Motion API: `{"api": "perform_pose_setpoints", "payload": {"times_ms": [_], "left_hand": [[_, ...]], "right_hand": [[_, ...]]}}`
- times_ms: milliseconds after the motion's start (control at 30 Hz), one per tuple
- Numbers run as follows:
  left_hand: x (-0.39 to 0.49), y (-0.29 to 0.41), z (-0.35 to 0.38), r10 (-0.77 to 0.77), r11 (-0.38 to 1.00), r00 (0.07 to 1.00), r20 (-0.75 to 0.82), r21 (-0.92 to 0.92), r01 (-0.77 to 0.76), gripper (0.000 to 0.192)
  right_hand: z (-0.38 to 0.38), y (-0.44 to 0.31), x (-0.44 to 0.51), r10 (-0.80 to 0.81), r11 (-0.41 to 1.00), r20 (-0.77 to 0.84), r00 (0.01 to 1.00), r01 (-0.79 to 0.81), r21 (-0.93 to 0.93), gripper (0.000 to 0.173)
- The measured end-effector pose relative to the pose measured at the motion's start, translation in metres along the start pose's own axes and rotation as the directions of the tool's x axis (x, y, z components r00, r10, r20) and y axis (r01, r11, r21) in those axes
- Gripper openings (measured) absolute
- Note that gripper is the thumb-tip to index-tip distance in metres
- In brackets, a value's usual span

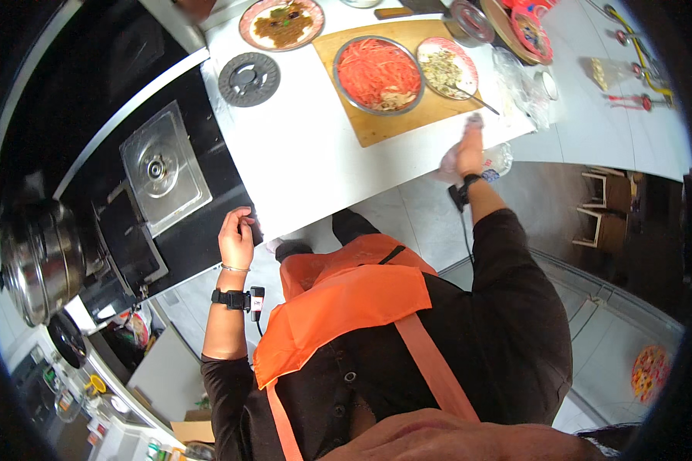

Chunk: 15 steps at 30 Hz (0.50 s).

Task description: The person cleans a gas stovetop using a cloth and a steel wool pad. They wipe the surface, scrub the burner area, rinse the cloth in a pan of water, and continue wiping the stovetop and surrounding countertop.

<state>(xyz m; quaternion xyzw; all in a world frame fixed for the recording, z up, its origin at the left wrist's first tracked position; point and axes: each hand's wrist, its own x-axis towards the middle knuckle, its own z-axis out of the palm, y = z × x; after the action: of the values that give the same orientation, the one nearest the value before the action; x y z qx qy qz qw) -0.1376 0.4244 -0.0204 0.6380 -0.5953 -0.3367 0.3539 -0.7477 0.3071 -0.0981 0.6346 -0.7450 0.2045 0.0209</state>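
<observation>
My left hand rests over the front edge of the black cooktop, by the counter's corner, its fingers loosely curled and nothing visible in them. My right hand is blurred at the front right edge of the white countertop. Beside it a clear plastic bag hangs below the edge; whether the hand grips anything is unclear. Farther in, a steel bowl of shredded orange vegetable, probably carrot, with a pale heap on it, stands on a wooden cutting board. A plate of chopped food with a spoon overlaps the board.
A dish of brown sauce, a black ridged disc and a cleaver lie toward the back. On the left are a steel burner tray and a steamer pot. Crumpled plastic lies at right.
</observation>
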Motion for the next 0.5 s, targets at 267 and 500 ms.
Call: {"api": "perform_pose_setpoints", "payload": {"times_ms": [267, 500], "left_hand": [[-0.046, -0.011, -0.014, -0.108, 0.991, 0.988, -0.11, -0.089, 0.098, 0.016], [-0.038, -0.006, -0.047, -0.068, 0.994, 0.996, -0.057, -0.089, 0.063, 0.017]], "right_hand": [[0.031, -0.114, -0.015, 0.042, 0.812, 0.0, 0.999, -0.034, -0.582, 0.061], [0.025, -0.317, -0.117, -0.205, 0.969, 0.366, 0.908, 0.241, -0.057, 0.068]]}}
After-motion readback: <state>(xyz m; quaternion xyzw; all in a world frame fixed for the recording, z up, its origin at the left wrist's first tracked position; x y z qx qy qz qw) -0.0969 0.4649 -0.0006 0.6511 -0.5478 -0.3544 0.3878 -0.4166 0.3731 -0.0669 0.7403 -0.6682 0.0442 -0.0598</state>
